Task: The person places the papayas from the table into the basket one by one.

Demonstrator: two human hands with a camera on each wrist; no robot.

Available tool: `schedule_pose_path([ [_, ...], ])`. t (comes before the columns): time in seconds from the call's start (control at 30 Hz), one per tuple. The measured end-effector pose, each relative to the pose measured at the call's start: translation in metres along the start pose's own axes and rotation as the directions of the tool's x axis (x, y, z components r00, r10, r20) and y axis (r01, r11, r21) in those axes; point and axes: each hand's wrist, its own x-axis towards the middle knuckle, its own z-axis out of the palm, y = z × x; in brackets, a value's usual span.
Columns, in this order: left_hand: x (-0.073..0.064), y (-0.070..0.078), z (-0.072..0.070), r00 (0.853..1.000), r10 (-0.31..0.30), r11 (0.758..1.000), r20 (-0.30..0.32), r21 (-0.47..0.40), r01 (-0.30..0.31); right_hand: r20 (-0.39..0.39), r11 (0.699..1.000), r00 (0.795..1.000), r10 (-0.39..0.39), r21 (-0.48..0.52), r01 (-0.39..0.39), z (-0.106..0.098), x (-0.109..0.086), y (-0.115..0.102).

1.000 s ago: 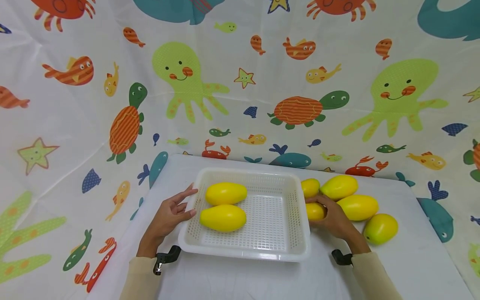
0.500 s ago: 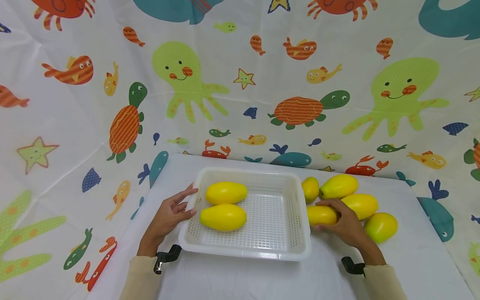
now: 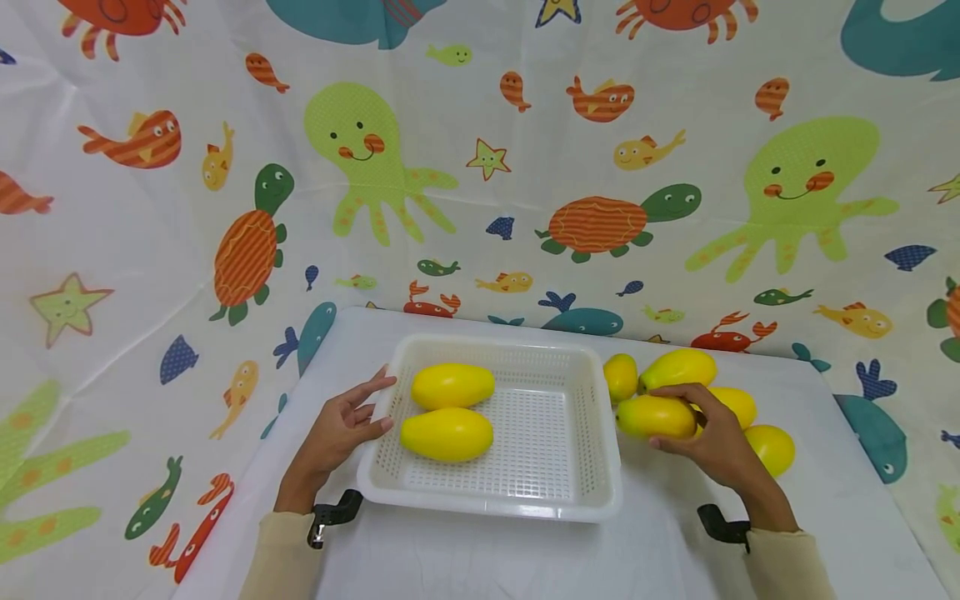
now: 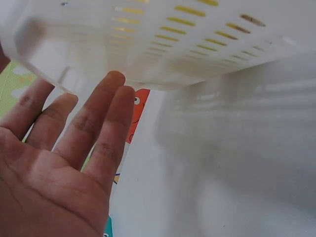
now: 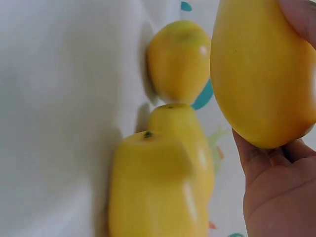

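My right hand (image 3: 720, 437) grips a yellow mango (image 3: 656, 417) between thumb and fingers, just right of the basket. In the right wrist view this mango (image 5: 264, 74) appears raised beside the other fruit, with the palm below its rounded end. A white plastic basket (image 3: 491, 507) with slotted walls stands in the middle of the table. Two yellow mangoes (image 3: 446, 434) lie side by side in its left half. My left hand (image 3: 337, 433) is at the basket's left side, fingertips right at the rim; in the left wrist view its fingers (image 4: 111, 123) are extended under the basket's edge.
Several more yellow mangoes (image 3: 678, 371) lie on the white table right of the basket, one (image 3: 620, 377) close by its back right corner. Behind the table hangs a white cloth (image 3: 450, 275) printed with sea animals.
My right hand has moved rightward, bringing the gripped mango away from the basket's right wall and partly over the mangoes behind. The left hand and basket have stayed put.
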Motion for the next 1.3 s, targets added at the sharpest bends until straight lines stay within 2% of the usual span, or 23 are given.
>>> schedule_pose_path([
  [0.43, 0.000, -0.003, 0.000, 1.000, -0.029, 1.000, -0.008, -0.004, 0.029, -0.035, 1.000, 0.999, -0.020, 0.002, 0.020, -0.002, 0.002, -0.015],
  [0.77, -0.001, -0.003, 0.002, 0.999, -0.032, 0.999, -0.003, -0.006, 0.032, -0.055, 0.998, 0.996, -0.064, 0.016, 0.064, 0.004, 0.003, -0.038],
  [1.07, -0.001, -0.004, 0.001, 1.000, -0.014, 1.000, 0.000, 0.004, 0.014, -0.029, 0.992, 0.992, -0.120, 0.036, 0.121, 0.016, 0.007, -0.058],
  [1.3, -0.001, -0.002, 0.001, 1.000, -0.017, 1.000, -0.007, 0.005, 0.017, 0.009, 0.983, 0.987, -0.159, 0.095, 0.157, 0.030, 0.014, -0.071],
])
